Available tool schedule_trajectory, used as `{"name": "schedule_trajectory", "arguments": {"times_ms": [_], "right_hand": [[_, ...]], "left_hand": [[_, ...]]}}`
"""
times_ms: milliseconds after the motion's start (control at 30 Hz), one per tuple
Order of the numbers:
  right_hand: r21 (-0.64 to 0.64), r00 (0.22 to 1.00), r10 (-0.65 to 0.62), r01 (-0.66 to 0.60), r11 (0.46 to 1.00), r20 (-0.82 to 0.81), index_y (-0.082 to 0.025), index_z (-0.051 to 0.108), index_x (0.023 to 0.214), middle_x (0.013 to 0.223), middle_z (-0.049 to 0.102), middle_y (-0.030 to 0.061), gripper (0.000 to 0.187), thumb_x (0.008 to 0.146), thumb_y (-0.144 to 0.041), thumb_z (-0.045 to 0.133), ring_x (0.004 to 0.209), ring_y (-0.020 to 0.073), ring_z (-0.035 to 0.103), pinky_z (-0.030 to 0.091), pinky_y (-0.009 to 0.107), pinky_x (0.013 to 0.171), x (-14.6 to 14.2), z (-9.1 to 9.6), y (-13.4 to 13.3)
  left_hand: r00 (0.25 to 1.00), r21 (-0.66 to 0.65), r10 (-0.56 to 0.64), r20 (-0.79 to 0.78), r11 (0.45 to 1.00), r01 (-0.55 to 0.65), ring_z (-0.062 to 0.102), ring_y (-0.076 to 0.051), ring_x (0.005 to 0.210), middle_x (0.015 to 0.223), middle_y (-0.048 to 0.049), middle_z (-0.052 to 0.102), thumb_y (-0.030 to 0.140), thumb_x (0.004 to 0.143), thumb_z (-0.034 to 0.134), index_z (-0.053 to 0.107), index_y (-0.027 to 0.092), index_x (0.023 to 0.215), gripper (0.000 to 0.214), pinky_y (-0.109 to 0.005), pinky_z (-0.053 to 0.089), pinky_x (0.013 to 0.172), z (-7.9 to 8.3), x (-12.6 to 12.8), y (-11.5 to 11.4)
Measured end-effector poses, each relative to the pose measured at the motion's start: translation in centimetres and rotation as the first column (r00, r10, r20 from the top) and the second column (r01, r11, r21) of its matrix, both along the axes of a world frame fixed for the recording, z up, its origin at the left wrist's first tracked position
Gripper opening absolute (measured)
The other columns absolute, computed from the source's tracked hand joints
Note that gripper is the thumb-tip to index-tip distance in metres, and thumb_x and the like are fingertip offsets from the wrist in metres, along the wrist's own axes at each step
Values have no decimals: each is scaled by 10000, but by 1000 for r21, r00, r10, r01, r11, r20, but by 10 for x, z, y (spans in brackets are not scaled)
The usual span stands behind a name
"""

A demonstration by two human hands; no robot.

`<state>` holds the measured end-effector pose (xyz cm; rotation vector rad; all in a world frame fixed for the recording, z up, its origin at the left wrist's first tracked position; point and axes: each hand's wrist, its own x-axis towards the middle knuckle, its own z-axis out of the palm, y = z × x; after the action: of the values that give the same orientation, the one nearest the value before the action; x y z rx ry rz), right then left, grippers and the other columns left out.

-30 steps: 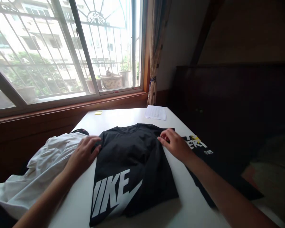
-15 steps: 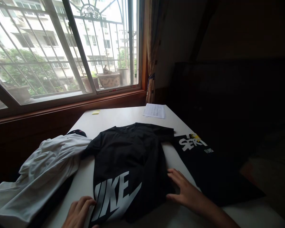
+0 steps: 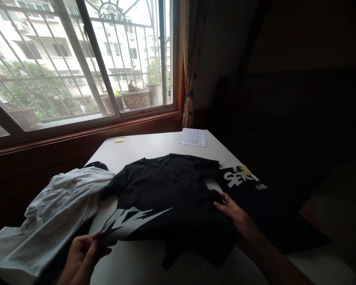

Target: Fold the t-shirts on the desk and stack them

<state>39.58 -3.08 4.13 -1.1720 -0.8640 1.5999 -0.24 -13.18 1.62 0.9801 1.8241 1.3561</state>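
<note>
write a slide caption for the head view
Left hand and right hand pinch a black T-shirt, hem raised above a white table.

Left grip point(image 3: 83, 253) in a pinch, right grip point(image 3: 236, 215) apparently likewise.

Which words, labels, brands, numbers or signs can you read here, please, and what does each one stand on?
"SER", with more lettering too unclear to read: dark garment at right.
Perhaps "EUIS", smaller and blurred: the same garment.
Large pale letters beside a swoosh, too distorted to read whole: black shirt in the middle.
Print too small to read: papers on the table.
</note>
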Motion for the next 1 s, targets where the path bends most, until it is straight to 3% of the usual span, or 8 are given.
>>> {"name": "schedule_trajectory", "arguments": {"times_ms": [100,167,300,367,567,767,900,1000], "right_hand": [[-106,998,-28,22,994,-57,-295,520,1222,959,741,27,466,830,-405,747,854,249,740,570,352,747,2,6,2],[-136,995,-31,18,991,-96,-306,484,1304,1003,741,38,536,842,-396,740,879,251,742,576,348,735,4,4,1],[-97,988,-60,47,994,-141,-352,442,1380,1143,699,20,632,836,-386,762,918,207,727,582,308,746,10,-6,-5],[-59,994,-59,54,997,-90,-378,444,1388,1277,646,19,666,815,-407,781,945,193,717,580,299,756,14,-11,-9],[35,947,73,-89,995,314,-348,386,1476,1608,353,133,892,716,-529,816,1217,312,622,524,466,977,21,-33,-18],[27,926,258,-276,961,277,-288,222,1561,1403,579,156,1023,742,-444,815,1295,332,580,471,517,1070,9,-50,-22],[31,944,248,-260,965,218,-315,212,1569,1276,661,102,963,788,-406,769,1167,299,665,513,505,1022,2,-42,-21],[49,961,175,-190,981,214,-341,295,1539,1362,608,102,879,791,-406,753,1127,282,679,551,461,955,10,-38,-18]], "left_hand": [[999,-43,-41,-18,998,40,553,-160,534,589,31,564,765,795,625,602,212,853,556,-262,514,515,15,-9,5],[993,-67,-80,-83,995,75,492,-137,501,559,44,508,768,787,632,600,209,797,560,-241,470,475,17,-14,7],[992,-35,-86,-92,996,83,719,-257,874,955,-60,732,716,747,723,628,221,1002,565,-324,607,712,-1,-22,7],[994,-2,-72,-87,997,73,707,-329,1096,1158,-100,730,696,702,773,606,249,1125,638,-391,621,842,-17,-22,4],[950,11,-147,-275,988,156,697,-395,1132,1248,-154,701,686,708,759,569,264,1292,745,-465,629,857,-48,-7,-11],[933,-7,-180,-310,982,187,603,-419,1281,1323,-101,680,612,682,779,611,318,1341,740,-505,571,998,-28,12,-14],[969,-8,-109,-222,994,110,605,-408,1278,1303,-101,694,665,712,741,618,292,1335,737,-483,578,984,-11,18,-13],[989,-99,-99,-109,991,89,689,-370,1149,1237,-93,724,699,761,690,561,277,1387,766,-466,616,905,-8,8,-14]]}}
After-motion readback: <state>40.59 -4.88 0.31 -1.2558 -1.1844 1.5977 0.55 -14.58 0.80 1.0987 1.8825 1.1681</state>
